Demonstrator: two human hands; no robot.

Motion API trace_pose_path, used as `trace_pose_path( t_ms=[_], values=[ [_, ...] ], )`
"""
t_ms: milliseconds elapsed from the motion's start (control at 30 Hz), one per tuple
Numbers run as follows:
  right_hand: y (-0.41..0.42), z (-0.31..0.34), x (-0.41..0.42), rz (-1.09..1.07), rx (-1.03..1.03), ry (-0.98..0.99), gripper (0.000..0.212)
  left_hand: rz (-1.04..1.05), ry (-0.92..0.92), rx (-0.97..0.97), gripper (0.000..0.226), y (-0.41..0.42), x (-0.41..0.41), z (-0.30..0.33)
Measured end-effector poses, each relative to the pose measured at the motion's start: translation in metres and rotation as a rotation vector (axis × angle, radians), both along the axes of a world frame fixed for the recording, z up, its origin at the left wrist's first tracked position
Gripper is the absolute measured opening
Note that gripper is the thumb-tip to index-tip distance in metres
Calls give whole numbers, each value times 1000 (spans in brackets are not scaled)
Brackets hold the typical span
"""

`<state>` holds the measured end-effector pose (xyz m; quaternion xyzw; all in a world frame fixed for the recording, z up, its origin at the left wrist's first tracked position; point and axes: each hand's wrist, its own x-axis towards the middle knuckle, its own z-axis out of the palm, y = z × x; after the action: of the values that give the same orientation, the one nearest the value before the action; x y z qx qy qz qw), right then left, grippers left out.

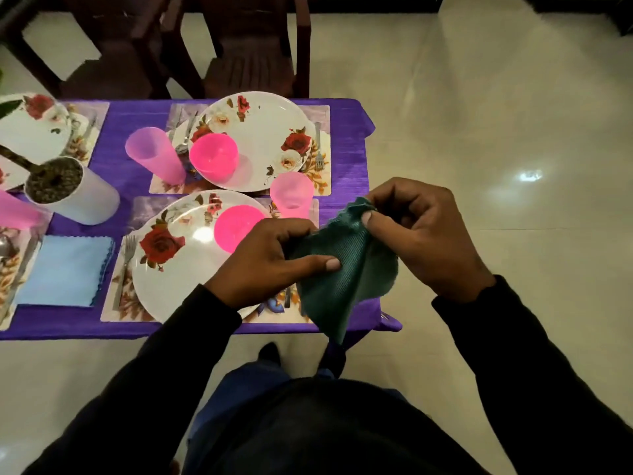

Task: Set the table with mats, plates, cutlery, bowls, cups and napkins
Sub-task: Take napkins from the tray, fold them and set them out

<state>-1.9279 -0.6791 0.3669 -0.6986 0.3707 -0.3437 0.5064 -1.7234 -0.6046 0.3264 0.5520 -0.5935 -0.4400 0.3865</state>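
Purple-clothed table (137, 323); both hands, left (263, 262) and right (421, 234), pinch green napkin (339, 269); no writing legible.

teal napkin (339, 269), purple tablecloth (137, 180), rose-patterned white plates (263, 138), pink cups (154, 154)

Occlusions and crops, head view.
My left hand (270, 258) covers the near plate's (178, 269) right rim and part of the pink bowl (233, 228). The green napkin (339, 269) hides the mat corner beneath. Left edge crops a far plate (30, 128) and a pink cup (17, 210).
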Motion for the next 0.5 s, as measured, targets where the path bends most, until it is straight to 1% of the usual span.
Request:
trace_pose_path(
  t_ms=[100,200,333,500],
  values=[
    [-4,-2,-11,-30,3,16,6,109,50,3,25,3,3,-5],
    [-7,-3,-21,-50,-6,51,8,216,87,-15,13,4,3,-3],
    [-16,-6,-30,-120,-63,85,9,295,52,-79,8,-9,2,4],
    [-36,-16,-34,-245,-148,140,10,301,-86,-141,6,-36,2,12]
  ],
)
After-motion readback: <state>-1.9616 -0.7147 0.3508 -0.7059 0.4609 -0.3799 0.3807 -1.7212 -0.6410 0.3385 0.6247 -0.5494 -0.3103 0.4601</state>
